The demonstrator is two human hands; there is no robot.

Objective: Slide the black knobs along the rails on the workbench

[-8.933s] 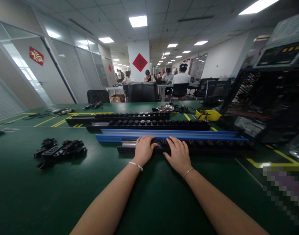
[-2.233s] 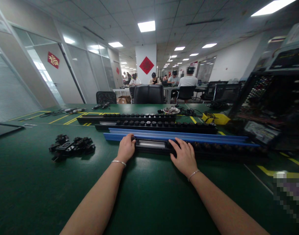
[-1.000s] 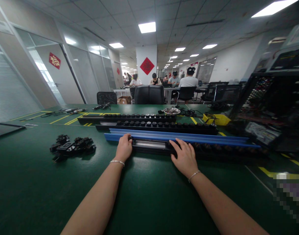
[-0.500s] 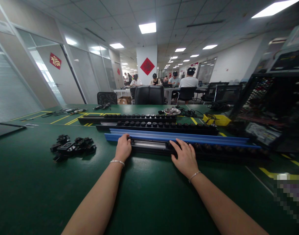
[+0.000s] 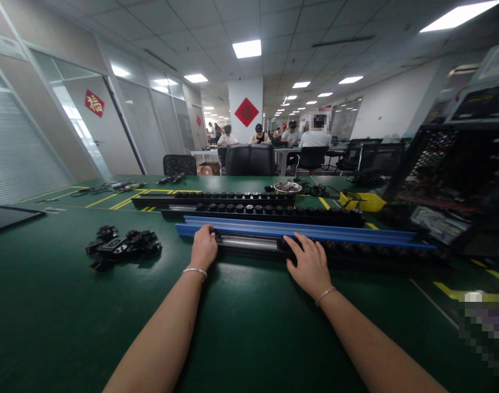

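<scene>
A long black rail (image 5: 257, 255) lies across the green table, a bare silvery strip (image 5: 249, 242) showing between my hands. My left hand (image 5: 204, 248) is closed round a small black block (image 5: 213, 231) at the rail's left end, its fingertips partly hidden. My right hand (image 5: 310, 267) has its thumb and bent fingers on another black block (image 5: 283, 243) at the strip's right end. Further right, a row of dark blocks (image 5: 364, 248) sits on the same rail. Right behind it runs a blue rail (image 5: 298, 228).
Two more black rails with blocks, a nearer one (image 5: 265, 216) and a farther one (image 5: 233, 200), lie beyond. Loose black blocks (image 5: 126, 243) are heaped at left. A metal bowl (image 5: 287, 187), a yellow bin (image 5: 364, 202) and cables stand at the back; an open computer case (image 5: 449, 180) is at right.
My left hand has shifted very slightly left along the rail. My right hand stays at its block, with hardly any visible movement.
</scene>
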